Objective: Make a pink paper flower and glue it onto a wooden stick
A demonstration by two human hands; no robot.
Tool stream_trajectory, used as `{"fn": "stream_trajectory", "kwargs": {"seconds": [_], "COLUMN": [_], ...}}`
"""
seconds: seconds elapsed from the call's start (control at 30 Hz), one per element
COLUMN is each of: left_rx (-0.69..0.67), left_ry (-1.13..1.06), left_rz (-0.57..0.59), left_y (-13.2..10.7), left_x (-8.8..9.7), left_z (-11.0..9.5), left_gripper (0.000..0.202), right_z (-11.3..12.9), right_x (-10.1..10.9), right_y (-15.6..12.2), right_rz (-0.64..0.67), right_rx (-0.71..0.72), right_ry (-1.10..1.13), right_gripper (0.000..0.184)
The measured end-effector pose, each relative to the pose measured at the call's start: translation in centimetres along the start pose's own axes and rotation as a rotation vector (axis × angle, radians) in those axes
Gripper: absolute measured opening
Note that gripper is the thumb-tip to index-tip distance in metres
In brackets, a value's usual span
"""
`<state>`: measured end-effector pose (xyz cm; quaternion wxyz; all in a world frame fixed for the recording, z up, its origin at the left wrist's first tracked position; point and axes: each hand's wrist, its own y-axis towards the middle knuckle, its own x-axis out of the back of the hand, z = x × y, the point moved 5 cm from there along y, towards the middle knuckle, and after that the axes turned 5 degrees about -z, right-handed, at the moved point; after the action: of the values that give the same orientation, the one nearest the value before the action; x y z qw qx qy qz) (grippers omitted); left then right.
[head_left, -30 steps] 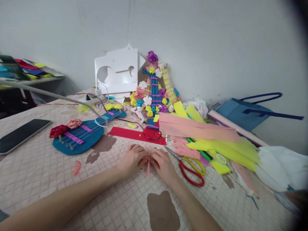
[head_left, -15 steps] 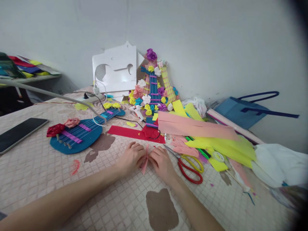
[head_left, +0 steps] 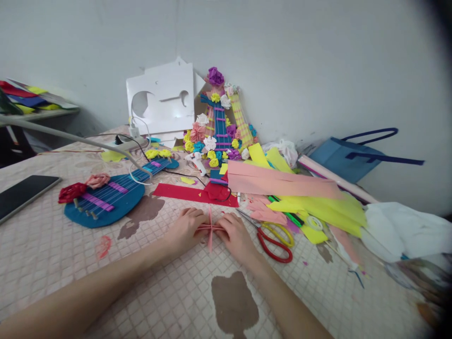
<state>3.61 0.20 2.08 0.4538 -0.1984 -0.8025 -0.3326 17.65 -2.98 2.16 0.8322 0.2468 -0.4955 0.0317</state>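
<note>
1. The left hand (head_left: 187,230) and the right hand (head_left: 236,237) face each other, fingers narrowed in a pinch on a small pink paper piece (head_left: 211,241) between them.
2. That piece sits just above or on the counter (head_left: 165,296), I cannot tell which; its crosswise strands run from one hand to the other, while a thin folded part crosses them. Gripping opposite sides probably keeps the strands taut and the middle uncovered.
3. Beside the right hand lie scissors (head_left: 262,240), handles towards the person, presumably for easy pick-up.
4. Beyond the hands, a red strip (head_left: 176,191) lies flat; to the right, a pink sheet (head_left: 278,179) overlaps yellow paper (head_left: 321,212), seemingly kept as stock within reach.
5. On the left, a blue guitar shape (head_left: 123,206) lies face up, perhaps set aside to spare its paper flowers.
6. Farther back, a glue gun (head_left: 197,162) rests near decorated guitar shapes (head_left: 221,127) propped upright, likely to save space.
</note>
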Motion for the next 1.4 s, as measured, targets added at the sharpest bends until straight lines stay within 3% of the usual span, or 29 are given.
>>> {"fn": "stream_trajectory", "kwargs": {"seconds": [0.17, 0.4, 0.67, 0.83, 0.97, 1.1, 1.2, 1.3, 1.4], "left_rx": [0.037, -0.019, -0.027, 0.015, 0.02, 0.021, 0.019, 0.017, 0.015], "left_ry": [-0.007, -0.035, -0.038, -0.066, -0.08, -0.088, -0.094, -0.104, -0.106], "left_rz": [-0.024, -0.033, -0.032, -0.027, -0.011, -0.019, -0.017, -0.013, 0.002], "left_y": [-0.1, 0.2, 0.2, 0.0, -0.1, 0.0, 0.2, 0.3, 0.4], "left_x": [0.2, 0.0, 0.2, 0.2, 0.4, 0.2, 0.1, 0.3, 0.3], "left_z": [0.5, -0.4, -0.6, 0.0, 0.1, 0.4, 0.6, 0.6, 0.5], "left_gripper": [0.017, 0.005, 0.011, 0.008, 0.013, 0.01, 0.012, 0.013, 0.014], "right_z": [0.4, 0.8, 0.5, -0.7, -4.0, -9.7, -14.1, -17.5, -19.0], "right_x": [1.0, 0.3, 0.0, 2.0, 5.6, 11.0, 14.4, 16.3, 16.5], "right_y": [-0.1, 0.1, 0.4, -0.2, -0.2, -1.4, -3.6, -6.0, -7.4], "right_rz": [0.034, -0.01, -0.027, -0.08, -0.186, -0.382, -0.442, -0.385, -0.258], "right_rx": [0.032, 0.06, 0.067, 0.036, -0.059, -0.257, -0.423, -0.575, -0.621], "right_ry": [0.083, 0.036, 0.05, 0.124, 0.067, -0.062, -0.186, -0.283, -0.291], "right_gripper": [0.027, 0.006, 0.007, 0.015, 0.015, 0.018, 0.022, 0.023, 0.023]}}
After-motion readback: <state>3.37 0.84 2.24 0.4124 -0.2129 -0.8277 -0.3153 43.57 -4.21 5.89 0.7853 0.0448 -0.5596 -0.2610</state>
